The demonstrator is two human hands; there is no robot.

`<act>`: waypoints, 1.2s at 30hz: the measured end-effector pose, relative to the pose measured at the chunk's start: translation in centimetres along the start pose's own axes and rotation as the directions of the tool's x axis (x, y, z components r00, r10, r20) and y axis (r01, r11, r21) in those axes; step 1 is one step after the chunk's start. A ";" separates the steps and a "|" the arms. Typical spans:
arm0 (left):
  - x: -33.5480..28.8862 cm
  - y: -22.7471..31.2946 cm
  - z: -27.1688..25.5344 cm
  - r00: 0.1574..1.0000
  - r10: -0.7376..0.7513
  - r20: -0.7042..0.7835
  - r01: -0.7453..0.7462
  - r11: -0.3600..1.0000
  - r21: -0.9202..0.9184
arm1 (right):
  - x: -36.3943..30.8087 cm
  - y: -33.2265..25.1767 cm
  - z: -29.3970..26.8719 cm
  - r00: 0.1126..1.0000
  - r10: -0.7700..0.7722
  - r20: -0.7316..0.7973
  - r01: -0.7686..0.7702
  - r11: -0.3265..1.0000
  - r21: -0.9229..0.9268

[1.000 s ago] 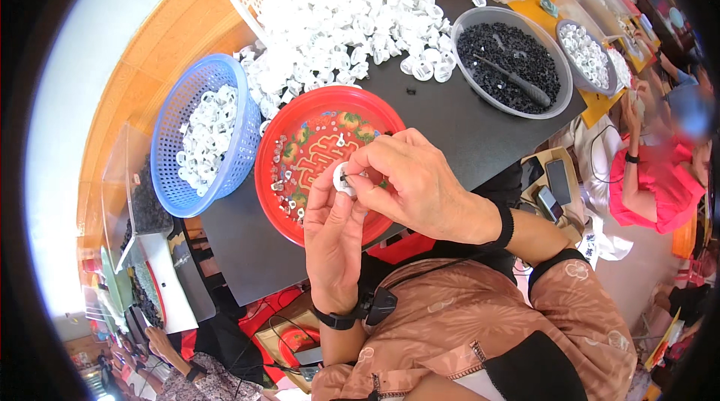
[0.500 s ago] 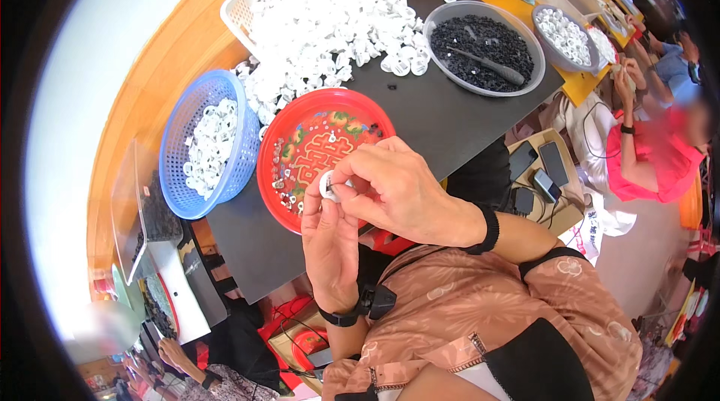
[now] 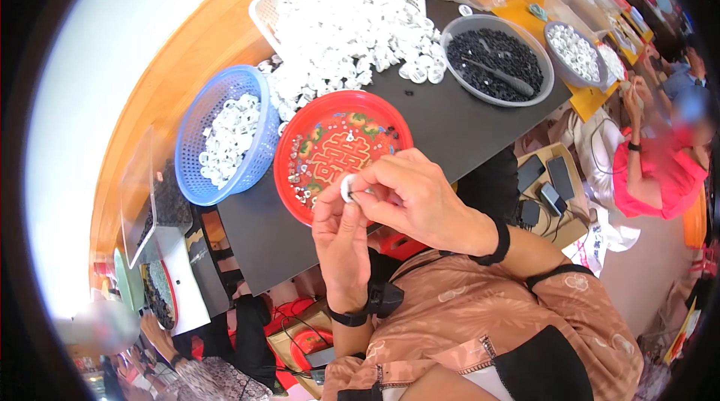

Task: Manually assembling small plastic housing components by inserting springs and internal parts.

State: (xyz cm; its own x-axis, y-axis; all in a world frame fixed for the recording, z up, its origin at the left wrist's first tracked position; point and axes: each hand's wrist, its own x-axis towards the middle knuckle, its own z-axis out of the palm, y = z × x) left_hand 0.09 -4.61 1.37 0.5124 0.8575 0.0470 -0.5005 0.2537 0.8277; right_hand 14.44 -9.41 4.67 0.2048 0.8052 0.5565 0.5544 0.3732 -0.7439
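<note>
nearby: red tray [image 3: 390, 125], blue basket [image 3: 196, 174], white parts heap [image 3: 341, 30], grey bowl [image 3: 544, 86]
left hand [image 3: 341, 243]: fingers pinching white ring [image 3: 348, 188]
right hand [image 3: 420, 195]: fingertips pressed on ring

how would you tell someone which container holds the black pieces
Start at the dark table and the big heap of white parts at its far edge. Just right of the heap sits a round grey bowl. It alone is filled with small black pieces, with a dark scoop lying in it.
</note>
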 end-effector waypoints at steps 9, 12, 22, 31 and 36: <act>-2.3 -0.3 -0.7 0.998 0.036 0.045 -0.033 0.996 -0.082 | -2.3 -1.6 -0.4 0.996 -0.087 0.012 0.087 0.996 0.012; -2.9 -0.4 -0.6 0.997 0.041 0.070 -0.033 0.992 -0.119 | -2.7 -1.9 -0.8 0.997 -0.062 0.035 0.058 0.992 0.114; -4.8 -1.2 1.0 0.998 0.056 -0.013 -0.054 0.994 0.092 | -4.5 -1.9 -2.1 0.993 0.024 0.114 -0.042 0.987 0.156; -7.1 -1.2 0.9 0.998 0.031 0.047 -0.038 0.987 0.155 | -6.2 -2.2 -2.6 0.971 0.005 0.239 -0.052 0.980 0.191; -7.9 -0.6 0.4 0.998 0.012 0.064 -0.021 0.990 0.138 | -6.9 -2.3 -2.4 0.967 -0.024 0.254 -0.027 0.980 0.196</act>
State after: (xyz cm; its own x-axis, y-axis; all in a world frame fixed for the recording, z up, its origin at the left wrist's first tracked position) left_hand -3.43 -11.74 0.74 0.5495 0.8304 0.0927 -0.4100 0.1712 0.8959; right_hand 13.67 -16.89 3.41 -0.0206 0.8867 0.4619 0.3795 0.4344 -0.8169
